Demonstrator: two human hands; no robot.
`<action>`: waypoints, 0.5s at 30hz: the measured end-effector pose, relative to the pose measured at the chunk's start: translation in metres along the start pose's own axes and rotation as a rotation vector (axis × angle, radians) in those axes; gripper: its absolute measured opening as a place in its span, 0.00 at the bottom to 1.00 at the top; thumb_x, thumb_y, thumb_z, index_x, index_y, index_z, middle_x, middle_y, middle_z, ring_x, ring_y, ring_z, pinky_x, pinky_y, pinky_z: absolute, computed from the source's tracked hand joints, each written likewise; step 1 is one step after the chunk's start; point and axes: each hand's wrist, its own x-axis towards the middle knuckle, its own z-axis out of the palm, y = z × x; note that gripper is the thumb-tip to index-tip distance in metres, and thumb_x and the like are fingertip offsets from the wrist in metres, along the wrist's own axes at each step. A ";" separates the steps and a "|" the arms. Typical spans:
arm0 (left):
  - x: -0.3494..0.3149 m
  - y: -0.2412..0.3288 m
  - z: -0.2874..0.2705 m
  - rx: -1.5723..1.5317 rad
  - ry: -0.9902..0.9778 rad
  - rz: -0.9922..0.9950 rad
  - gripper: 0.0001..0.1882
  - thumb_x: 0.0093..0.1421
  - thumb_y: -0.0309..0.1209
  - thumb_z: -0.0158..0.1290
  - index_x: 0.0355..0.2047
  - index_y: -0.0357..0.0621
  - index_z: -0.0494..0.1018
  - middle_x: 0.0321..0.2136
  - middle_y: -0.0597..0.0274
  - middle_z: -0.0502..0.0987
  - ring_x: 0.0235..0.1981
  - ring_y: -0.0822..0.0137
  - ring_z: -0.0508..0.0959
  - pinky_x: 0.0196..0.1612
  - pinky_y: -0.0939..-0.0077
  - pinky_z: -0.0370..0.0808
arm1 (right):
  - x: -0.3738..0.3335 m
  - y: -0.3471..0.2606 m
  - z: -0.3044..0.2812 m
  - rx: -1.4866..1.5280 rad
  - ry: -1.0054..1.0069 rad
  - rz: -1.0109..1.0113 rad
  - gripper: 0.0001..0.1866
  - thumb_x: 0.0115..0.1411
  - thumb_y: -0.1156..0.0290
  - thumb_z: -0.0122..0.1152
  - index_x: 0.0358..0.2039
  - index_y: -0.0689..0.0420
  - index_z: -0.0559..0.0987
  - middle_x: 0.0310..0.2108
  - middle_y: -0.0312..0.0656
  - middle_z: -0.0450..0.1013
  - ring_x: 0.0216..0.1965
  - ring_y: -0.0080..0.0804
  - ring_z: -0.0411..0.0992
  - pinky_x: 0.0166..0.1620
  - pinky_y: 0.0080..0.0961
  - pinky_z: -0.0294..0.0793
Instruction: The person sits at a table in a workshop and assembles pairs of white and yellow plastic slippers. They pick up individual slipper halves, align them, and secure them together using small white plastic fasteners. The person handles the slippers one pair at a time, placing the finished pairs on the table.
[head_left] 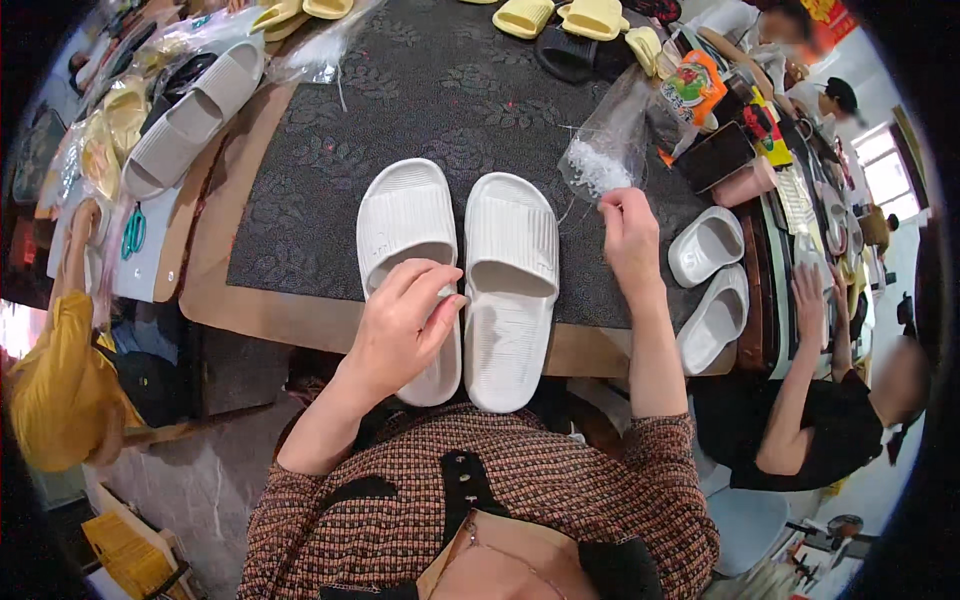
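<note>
A pair of white slide slippers, the left slipper [405, 215] and the right slipper [512, 225], lies side by side at the table's near edge, toes pointing away from me. My left hand [405, 325] hovers over the left slipper's opening with fingers curled and thumb near the index finger; anything small between them I cannot make out. To the right, my right hand [632, 240] has its fingertips pinched together at the near end of a clear plastic bag [612, 125]. Small white plastic pieces [598, 168] fill that end of the bag. What the pinch holds is hidden.
Another white pair [708, 245] sits at the right table edge. Grey slippers [195, 120] and teal-handled scissors [133, 232] lie left. Yellow slippers [523, 17] and a black slipper [566, 55] are at the far side. A dark box [715, 157] stands right. People work on both sides.
</note>
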 end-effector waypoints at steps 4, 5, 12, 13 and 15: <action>0.000 -0.003 0.001 0.006 0.009 0.011 0.13 0.53 0.23 0.57 0.40 0.36 0.73 0.36 0.51 0.73 0.35 0.54 0.76 0.36 0.66 0.75 | -0.003 0.000 -0.001 -0.134 -0.045 0.011 0.06 0.56 0.78 0.55 0.35 0.58 0.74 0.35 0.48 0.70 0.36 0.47 0.72 0.39 0.36 0.72; -0.001 -0.004 0.002 0.005 0.006 0.005 0.13 0.53 0.22 0.57 0.40 0.36 0.73 0.35 0.51 0.73 0.34 0.54 0.76 0.35 0.66 0.75 | -0.003 0.001 0.000 -0.178 -0.060 -0.021 0.07 0.56 0.78 0.55 0.36 0.57 0.75 0.35 0.47 0.70 0.36 0.47 0.72 0.39 0.36 0.72; 0.004 0.002 0.004 0.016 -0.017 0.047 0.12 0.55 0.20 0.55 0.41 0.36 0.73 0.37 0.55 0.74 0.27 0.68 0.77 0.31 0.76 0.76 | -0.009 0.011 0.003 -0.191 -0.053 -0.123 0.06 0.53 0.78 0.59 0.34 0.57 0.77 0.32 0.45 0.72 0.36 0.44 0.73 0.40 0.34 0.73; 0.004 0.002 0.004 0.017 -0.014 0.034 0.12 0.55 0.20 0.55 0.41 0.37 0.73 0.37 0.55 0.74 0.28 0.68 0.77 0.32 0.77 0.76 | -0.009 0.005 0.000 -0.146 -0.011 -0.127 0.06 0.53 0.78 0.59 0.33 0.58 0.78 0.31 0.45 0.72 0.35 0.44 0.73 0.40 0.34 0.73; 0.004 0.002 0.004 -0.013 -0.015 0.008 0.12 0.54 0.20 0.55 0.41 0.36 0.73 0.36 0.54 0.74 0.29 0.65 0.77 0.32 0.75 0.75 | -0.006 -0.019 -0.010 -0.074 0.049 -0.131 0.05 0.52 0.79 0.61 0.31 0.59 0.78 0.30 0.45 0.73 0.34 0.44 0.73 0.39 0.33 0.73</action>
